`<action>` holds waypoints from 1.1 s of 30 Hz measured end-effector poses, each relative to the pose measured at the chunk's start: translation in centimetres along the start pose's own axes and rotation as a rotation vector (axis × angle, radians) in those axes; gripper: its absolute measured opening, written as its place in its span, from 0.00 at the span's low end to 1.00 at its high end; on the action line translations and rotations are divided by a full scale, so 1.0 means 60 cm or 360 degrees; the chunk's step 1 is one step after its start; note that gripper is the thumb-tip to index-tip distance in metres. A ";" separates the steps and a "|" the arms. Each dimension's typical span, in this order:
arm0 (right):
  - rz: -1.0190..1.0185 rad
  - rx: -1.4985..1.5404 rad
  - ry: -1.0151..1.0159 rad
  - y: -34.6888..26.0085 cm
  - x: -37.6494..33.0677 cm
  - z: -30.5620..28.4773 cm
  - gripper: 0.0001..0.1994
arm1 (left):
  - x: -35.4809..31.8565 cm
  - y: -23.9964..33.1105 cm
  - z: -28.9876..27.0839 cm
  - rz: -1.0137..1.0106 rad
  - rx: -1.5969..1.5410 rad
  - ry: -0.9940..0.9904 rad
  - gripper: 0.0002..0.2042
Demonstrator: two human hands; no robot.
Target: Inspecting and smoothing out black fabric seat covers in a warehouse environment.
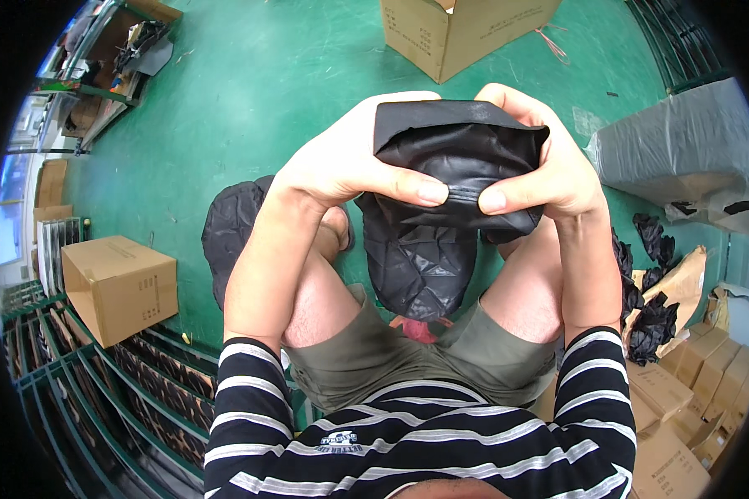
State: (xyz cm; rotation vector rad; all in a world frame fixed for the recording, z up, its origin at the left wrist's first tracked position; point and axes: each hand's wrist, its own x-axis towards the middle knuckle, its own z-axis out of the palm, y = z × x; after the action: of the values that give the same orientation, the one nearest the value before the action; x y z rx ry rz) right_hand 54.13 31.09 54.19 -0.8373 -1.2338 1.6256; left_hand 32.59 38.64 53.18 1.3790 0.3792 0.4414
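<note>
A black bag-like piece of thin, shiny fabric [424, 274] hangs between my knees, its open rim up in front of me. My left hand [349, 158] grips the rim on the left, thumb on the near edge and fingers behind. Likewise, my right hand [549, 175] is closed on the rim's right side. The thumbs lie close together near a seam without touching. The fabric hides most of the fingers. Beyond my left forearm lies another crumpled black fabric piece [231, 237]. Something pink [419, 330] shows below the held bag, too covered to name.
On the green floor stand a large cardboard box [466, 37] ahead and another box [121, 283] at left, beside green metal racks [83, 391]. To the right are a grey-wrapped block [682, 154], black fabric scraps [653, 328] on brown paper, and several cartons [707, 366].
</note>
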 end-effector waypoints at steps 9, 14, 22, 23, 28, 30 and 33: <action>0.0007 -0.0126 0.0000 0.000 0.006 -0.009 0.34 | -0.005 0.016 -0.001 -0.0018 -0.0139 0.0074 0.32; 0.0012 -0.0083 0.0025 0.000 0.003 -0.009 0.33 | -0.006 0.006 -0.001 0.0020 -0.0154 0.0127 0.33; 0.0000 0.0006 -0.0111 -0.005 0.001 -0.002 0.34 | -0.014 0.004 -0.006 -0.0008 -0.0080 0.0051 0.30; 0.0002 0.0018 -0.0113 -0.004 0.002 -0.003 0.34 | -0.015 0.005 -0.005 0.0039 -0.0083 0.0073 0.29; 0.0000 -0.0035 -0.0096 0.000 0.002 -0.009 0.36 | -0.014 0.003 -0.015 -0.0122 -0.0124 0.0082 0.40; -0.0043 0.0042 -0.0105 0.002 0.001 -0.003 0.32 | -0.012 0.001 -0.009 -0.0044 -0.0170 0.0073 0.37; -0.0089 0.0046 -0.0178 0.005 0.003 -0.009 0.33 | -0.012 0.003 -0.009 0.0015 -0.0221 0.0048 0.34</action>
State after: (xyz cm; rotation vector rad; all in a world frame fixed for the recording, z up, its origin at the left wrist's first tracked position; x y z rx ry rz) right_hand 54.46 31.41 53.75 -0.6962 -1.2968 1.6596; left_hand 31.72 38.75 53.28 1.2410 0.3601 0.4880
